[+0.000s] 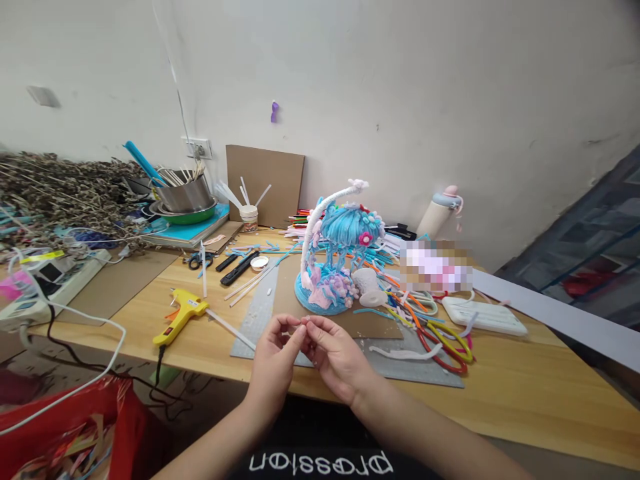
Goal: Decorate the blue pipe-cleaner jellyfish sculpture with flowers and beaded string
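Observation:
My left hand [278, 353] and my right hand [336, 353] meet over the table's front edge, fingertips pinched together. Whatever lies between them is too small or hidden to make out. Just beyond stands a blue and pink pipe-cleaner craft [327, 290] with a jellyfish-like blue dome [345, 225], trimmed with flowers. A white fuzzy arched stem [311, 230] rises from its round base and ends in a pale pink tip above the dome. Right of the base sits a white spool [367, 285]. The craft rests on a cardboard sheet [290, 300] over a grey cutting mat [430, 373].
A yellow hot glue gun [181, 316] lies at left, its cord hanging over the edge. Behind it are scissors [199, 260] and a black utility knife [240, 268]. Colourful pipe cleaners [450, 343] spread at right, near a white case [484, 316]. A tilted bottle [434, 215] stands behind.

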`<state>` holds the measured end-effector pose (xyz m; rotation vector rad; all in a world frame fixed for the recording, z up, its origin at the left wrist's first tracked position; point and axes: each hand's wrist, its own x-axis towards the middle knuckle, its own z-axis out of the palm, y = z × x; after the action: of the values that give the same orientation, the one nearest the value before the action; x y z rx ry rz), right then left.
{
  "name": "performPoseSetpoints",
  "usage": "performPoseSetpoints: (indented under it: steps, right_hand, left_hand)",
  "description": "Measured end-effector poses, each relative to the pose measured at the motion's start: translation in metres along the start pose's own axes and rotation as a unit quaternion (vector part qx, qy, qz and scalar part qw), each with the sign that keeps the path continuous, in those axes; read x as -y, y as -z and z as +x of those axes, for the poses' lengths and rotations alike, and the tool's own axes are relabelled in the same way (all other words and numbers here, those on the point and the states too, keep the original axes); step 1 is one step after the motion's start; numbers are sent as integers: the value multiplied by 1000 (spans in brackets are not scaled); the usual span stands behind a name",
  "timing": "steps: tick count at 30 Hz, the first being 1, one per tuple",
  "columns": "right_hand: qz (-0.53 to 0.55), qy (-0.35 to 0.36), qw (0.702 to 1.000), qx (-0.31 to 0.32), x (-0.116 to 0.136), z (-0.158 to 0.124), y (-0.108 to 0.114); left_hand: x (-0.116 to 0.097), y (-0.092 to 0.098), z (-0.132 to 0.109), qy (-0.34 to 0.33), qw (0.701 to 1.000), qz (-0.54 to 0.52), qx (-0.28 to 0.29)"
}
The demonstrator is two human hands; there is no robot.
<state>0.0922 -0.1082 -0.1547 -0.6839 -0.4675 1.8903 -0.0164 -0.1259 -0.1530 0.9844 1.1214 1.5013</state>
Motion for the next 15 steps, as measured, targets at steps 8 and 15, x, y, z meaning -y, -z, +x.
performPoseSetpoints:
  steps: [8,15]
  right_hand:
    - [-13,8,1000,-16,2,1,0]
    - [-10,33,999,13,-1,3,5]
  left_hand:
    - [-4,-5,-1,33,999,-22,-5]
    - [-5,-5,-1,66,997,-35,-27]
